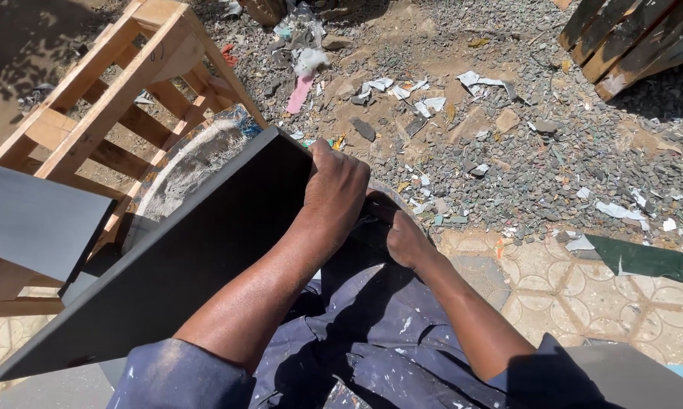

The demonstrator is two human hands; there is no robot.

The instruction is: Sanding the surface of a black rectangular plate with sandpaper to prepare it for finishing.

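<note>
Head view looks down on a person seated outdoors, dark blue paint-flecked work trousers filling the lower middle. A large dark grey painted board leans across the lap, tilted up from lower left to upper right, probably so that its upper edge sits within easy reach of both arms.

At that top corner the left hand curls over the edge, fingers closed around it, seemingly to steady the panel against the knee. Just beside it and a little lower, the right hand presses against the far side of the same edge; its fingers are bent and tucked behind the board, and whether they pinch a small tool or rag cannot be told, since shadow covers that spot.

Behind the panel a round object with a pale, paint-crusted top shows partly, perhaps serving as a prop. Left of it stands a bare wooden frame of light timber slats, and a second grey painted panel juts in from the left edge, apart from the held one.

Ground beyond is gravel and dirt strewn with torn paper scraps, a pink strip and stones. Dark stained planks lie at upper right, and patterned paving runs beneath the right forearm.
</note>
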